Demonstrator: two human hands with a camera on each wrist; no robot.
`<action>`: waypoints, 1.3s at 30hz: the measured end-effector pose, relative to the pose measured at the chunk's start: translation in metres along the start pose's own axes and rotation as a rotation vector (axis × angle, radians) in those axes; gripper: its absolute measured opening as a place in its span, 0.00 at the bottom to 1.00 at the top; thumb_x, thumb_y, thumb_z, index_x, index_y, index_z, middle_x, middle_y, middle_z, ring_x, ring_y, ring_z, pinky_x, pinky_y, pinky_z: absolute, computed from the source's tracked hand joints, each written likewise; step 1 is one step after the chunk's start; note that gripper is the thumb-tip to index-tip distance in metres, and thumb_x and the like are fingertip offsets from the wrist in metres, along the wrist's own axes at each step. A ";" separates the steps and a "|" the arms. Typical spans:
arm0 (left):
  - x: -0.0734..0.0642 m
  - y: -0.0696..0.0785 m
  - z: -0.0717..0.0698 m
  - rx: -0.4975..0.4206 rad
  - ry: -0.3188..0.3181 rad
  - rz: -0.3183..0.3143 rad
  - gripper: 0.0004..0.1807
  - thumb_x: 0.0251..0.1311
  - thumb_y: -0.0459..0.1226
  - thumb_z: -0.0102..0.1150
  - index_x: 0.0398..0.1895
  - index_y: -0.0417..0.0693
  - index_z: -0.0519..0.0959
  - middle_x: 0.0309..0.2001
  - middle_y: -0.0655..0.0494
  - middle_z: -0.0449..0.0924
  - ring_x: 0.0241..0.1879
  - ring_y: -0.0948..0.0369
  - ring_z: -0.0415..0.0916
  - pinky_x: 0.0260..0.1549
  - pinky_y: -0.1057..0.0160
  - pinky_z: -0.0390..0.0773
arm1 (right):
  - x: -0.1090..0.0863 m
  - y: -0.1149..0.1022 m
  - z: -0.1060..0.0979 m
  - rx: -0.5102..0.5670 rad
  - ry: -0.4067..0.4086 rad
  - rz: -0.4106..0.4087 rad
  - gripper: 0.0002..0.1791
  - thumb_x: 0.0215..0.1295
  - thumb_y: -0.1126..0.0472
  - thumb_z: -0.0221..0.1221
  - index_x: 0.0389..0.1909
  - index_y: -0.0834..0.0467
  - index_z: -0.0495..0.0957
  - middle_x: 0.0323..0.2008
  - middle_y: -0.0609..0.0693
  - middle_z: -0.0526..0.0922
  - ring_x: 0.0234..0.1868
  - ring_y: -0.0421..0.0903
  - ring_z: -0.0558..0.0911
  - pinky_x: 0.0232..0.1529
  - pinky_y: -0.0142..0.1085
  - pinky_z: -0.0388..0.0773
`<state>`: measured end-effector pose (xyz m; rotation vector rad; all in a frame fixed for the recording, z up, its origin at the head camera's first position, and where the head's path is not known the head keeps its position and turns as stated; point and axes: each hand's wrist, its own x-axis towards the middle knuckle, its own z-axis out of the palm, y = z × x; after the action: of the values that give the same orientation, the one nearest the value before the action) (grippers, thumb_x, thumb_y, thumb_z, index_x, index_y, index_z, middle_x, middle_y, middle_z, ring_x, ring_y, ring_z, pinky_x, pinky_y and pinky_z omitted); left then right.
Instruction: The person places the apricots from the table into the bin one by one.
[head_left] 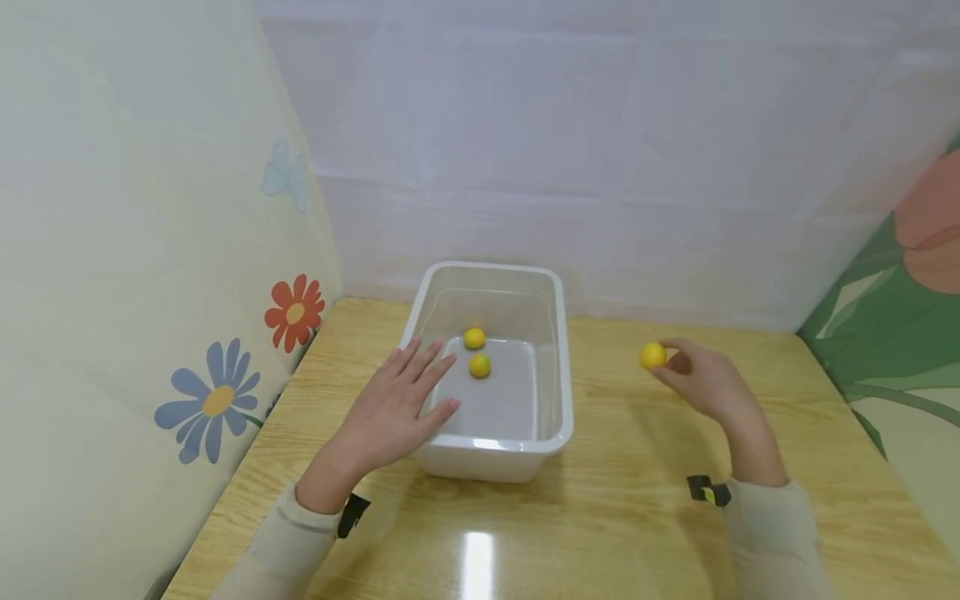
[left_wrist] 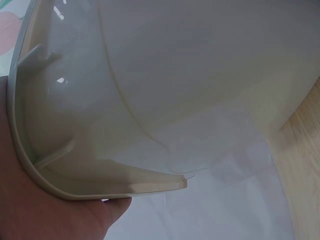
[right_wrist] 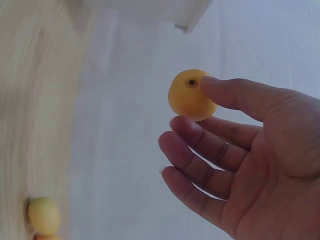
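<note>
My right hand (head_left: 708, 379) pinches a small round yellow fruit (head_left: 653, 357) between thumb and fingers, held above the table to the right of a white plastic bin (head_left: 558, 367). In the right wrist view the fruit (right_wrist: 190, 97) shows a dark stem spot, and the other fingers are loosely bent. My left hand (head_left: 393, 408) lies over the bin's left rim near the front corner, fingers straight and spread. From the left wrist view, this hand (left_wrist: 60, 217) is against the rim (left_wrist: 100, 196). Two more yellow fruits, one farther back (head_left: 474, 337) and one nearer (head_left: 480, 365), lie inside the bin.
The bin stands on a wood-grain table (head_left: 615, 517). A pale cloth wall (head_left: 525, 150) rises behind it, with flower-printed panels at left (head_left: 217, 400) and right (head_left: 900, 350). At the right wrist view's lower left lies a yellow-green fruit (right_wrist: 44, 216), beside an orange thing, partly cut off.
</note>
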<state>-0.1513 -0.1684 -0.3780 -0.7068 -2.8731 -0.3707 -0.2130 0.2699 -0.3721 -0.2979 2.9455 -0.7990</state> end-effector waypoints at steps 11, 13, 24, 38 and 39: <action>0.000 -0.001 0.002 0.002 -0.001 0.004 0.37 0.74 0.58 0.45 0.79 0.50 0.61 0.80 0.48 0.51 0.80 0.43 0.42 0.77 0.44 0.45 | 0.010 -0.044 -0.001 0.000 0.042 -0.087 0.30 0.74 0.51 0.59 0.70 0.61 0.69 0.48 0.61 0.85 0.48 0.58 0.83 0.48 0.56 0.80; -0.001 -0.001 0.002 0.003 -0.002 0.004 0.37 0.74 0.58 0.45 0.79 0.50 0.61 0.80 0.48 0.51 0.80 0.43 0.42 0.77 0.44 0.45 | 0.011 -0.051 -0.001 0.002 0.048 -0.099 0.29 0.73 0.51 0.59 0.70 0.59 0.70 0.47 0.59 0.85 0.47 0.57 0.83 0.47 0.55 0.81; -0.001 -0.002 0.003 0.009 -0.001 0.005 0.37 0.74 0.58 0.45 0.78 0.49 0.61 0.80 0.48 0.52 0.80 0.43 0.42 0.77 0.44 0.44 | 0.021 -0.088 0.006 0.049 0.067 -0.188 0.26 0.71 0.53 0.62 0.67 0.56 0.73 0.44 0.55 0.86 0.46 0.53 0.84 0.50 0.53 0.81; -0.001 -0.001 0.002 0.007 -0.007 0.004 0.37 0.74 0.58 0.45 0.79 0.50 0.60 0.80 0.48 0.51 0.80 0.44 0.42 0.77 0.44 0.44 | 0.034 -0.120 0.024 0.069 0.017 -0.265 0.27 0.69 0.56 0.64 0.67 0.59 0.73 0.42 0.53 0.87 0.45 0.51 0.84 0.50 0.50 0.82; -0.001 -0.001 0.002 0.006 -0.007 0.004 0.37 0.74 0.58 0.45 0.79 0.50 0.60 0.80 0.48 0.51 0.80 0.44 0.42 0.77 0.44 0.44 | 0.035 -0.121 0.024 0.068 0.017 -0.268 0.28 0.69 0.56 0.64 0.67 0.59 0.73 0.41 0.52 0.87 0.44 0.50 0.84 0.50 0.49 0.82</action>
<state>-0.1509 -0.1688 -0.3800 -0.7133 -2.8776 -0.3601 -0.2239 0.1483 -0.3321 -0.6957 2.9239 -0.9323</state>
